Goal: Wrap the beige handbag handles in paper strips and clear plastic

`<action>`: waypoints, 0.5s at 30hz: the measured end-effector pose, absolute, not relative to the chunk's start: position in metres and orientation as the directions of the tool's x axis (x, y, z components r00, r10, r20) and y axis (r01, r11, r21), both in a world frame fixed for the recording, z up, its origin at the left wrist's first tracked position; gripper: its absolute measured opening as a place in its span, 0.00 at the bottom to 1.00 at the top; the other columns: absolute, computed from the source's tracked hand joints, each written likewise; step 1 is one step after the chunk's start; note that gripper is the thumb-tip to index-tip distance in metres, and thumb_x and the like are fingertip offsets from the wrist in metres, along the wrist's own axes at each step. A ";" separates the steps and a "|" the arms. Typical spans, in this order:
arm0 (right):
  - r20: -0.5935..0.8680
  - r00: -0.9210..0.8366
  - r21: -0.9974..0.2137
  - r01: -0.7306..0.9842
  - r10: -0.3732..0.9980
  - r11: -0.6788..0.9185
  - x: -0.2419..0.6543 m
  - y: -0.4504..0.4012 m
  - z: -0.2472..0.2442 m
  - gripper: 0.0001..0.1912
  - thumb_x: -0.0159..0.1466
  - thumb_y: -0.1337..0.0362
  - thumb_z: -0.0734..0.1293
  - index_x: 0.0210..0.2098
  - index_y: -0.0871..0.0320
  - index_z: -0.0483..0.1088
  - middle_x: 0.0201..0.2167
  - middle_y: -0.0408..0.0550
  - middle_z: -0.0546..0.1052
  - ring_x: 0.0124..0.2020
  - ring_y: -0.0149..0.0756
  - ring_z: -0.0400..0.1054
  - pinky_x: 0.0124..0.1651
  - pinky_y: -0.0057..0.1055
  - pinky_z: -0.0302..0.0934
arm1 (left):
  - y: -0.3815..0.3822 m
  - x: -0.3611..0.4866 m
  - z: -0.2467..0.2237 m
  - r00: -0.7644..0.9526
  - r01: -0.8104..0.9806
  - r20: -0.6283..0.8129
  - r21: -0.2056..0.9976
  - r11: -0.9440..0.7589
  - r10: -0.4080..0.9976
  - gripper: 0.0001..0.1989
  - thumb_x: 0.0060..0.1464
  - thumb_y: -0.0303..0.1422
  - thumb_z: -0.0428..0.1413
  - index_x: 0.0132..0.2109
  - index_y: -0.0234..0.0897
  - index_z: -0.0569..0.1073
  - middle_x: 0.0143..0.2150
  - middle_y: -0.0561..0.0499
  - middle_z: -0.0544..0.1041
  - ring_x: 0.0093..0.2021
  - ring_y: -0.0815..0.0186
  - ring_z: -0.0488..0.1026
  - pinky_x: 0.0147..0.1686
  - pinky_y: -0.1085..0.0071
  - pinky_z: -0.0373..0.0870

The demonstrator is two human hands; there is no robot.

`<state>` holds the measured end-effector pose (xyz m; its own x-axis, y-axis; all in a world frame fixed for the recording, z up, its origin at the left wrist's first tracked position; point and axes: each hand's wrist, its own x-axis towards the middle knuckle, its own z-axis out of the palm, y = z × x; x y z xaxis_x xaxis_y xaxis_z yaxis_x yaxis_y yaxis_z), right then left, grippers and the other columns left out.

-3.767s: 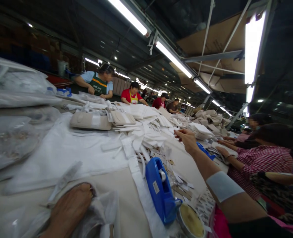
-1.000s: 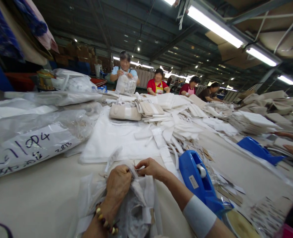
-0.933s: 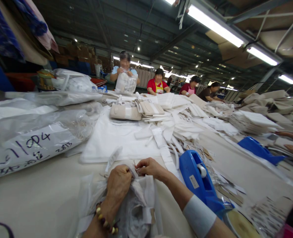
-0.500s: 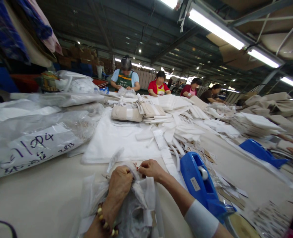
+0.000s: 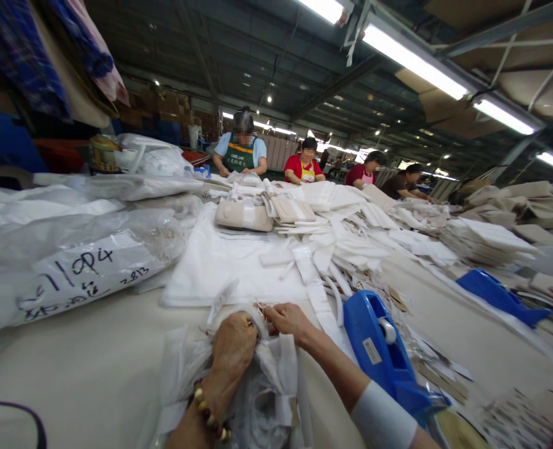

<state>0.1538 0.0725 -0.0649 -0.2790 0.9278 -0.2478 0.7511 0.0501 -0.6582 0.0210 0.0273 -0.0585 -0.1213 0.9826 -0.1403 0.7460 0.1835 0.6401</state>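
Observation:
In front of me lies a pale bag in clear plastic wrap (image 5: 262, 399), with a curved wrapped handle (image 5: 257, 321) rising at its far end. My left hand (image 5: 234, 346), a beaded bracelet at its wrist, is closed against the left side of this handle; its fingertips are partly hidden. On the other side my right hand (image 5: 285, 319) is closed in a pinch on a thin pale cord (image 5: 260, 305) beside the handle. White padding strips (image 5: 285, 380) lie on the bag's right side. A blue tape dispenser (image 5: 379, 349) stands right of my right forearm.
At left lies a large plastic-wrapped package (image 5: 89, 268) with handwriting. White sheets (image 5: 229, 268) are spread beyond my hands, with beige bags (image 5: 243, 214) behind them. A second blue dispenser (image 5: 500, 296) stands farther right. Several co-workers sit across the table.
The view has shifted slightly, so most things sit a little more to the right. Both hands stay at the handle, with only small finger movements.

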 end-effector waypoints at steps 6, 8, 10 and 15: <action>-0.276 -0.338 -0.744 0.668 0.900 0.023 0.151 0.071 -0.065 0.26 0.67 0.51 0.54 0.19 0.57 0.69 0.17 0.43 0.70 0.23 0.31 0.65 0.29 0.25 0.55 | 0.028 0.021 -0.059 -0.118 0.756 -0.148 0.628 0.185 0.982 0.14 0.50 0.24 0.47 0.33 0.30 0.78 0.34 0.38 0.79 0.32 0.62 0.72 0.31 0.71 0.59; -0.286 -0.361 -0.769 0.640 0.888 0.013 0.149 0.069 -0.063 0.28 0.67 0.51 0.52 0.18 0.57 0.66 0.17 0.43 0.68 0.23 0.31 0.63 0.29 0.26 0.55 | 0.029 0.020 -0.060 -0.112 0.751 -0.150 0.634 0.183 0.982 0.13 0.49 0.24 0.47 0.31 0.30 0.78 0.32 0.40 0.79 0.31 0.63 0.71 0.30 0.71 0.58; -0.290 -0.381 -0.785 0.620 0.878 0.009 0.147 0.068 -0.061 0.28 0.67 0.50 0.51 0.16 0.57 0.63 0.16 0.42 0.66 0.22 0.31 0.61 0.29 0.27 0.54 | 0.029 0.020 -0.060 -0.105 0.745 -0.150 0.643 0.178 0.983 0.13 0.49 0.24 0.48 0.30 0.30 0.78 0.29 0.41 0.78 0.29 0.64 0.70 0.29 0.72 0.57; -0.268 -0.431 -0.814 0.580 0.862 0.037 0.144 0.067 -0.058 0.27 0.66 0.50 0.51 0.16 0.57 0.58 0.15 0.41 0.60 0.22 0.30 0.55 0.28 0.29 0.52 | 0.029 0.021 -0.059 -0.097 0.727 -0.137 0.667 0.164 0.986 0.12 0.48 0.24 0.48 0.27 0.31 0.77 0.25 0.46 0.75 0.27 0.67 0.67 0.28 0.73 0.56</action>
<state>0.1442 0.0667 -0.0580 -0.4311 0.8616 -0.2681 0.5795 0.0367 -0.8141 0.0214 0.0285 -0.0588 -0.0970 0.9858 -0.1374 0.7270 0.1644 0.6667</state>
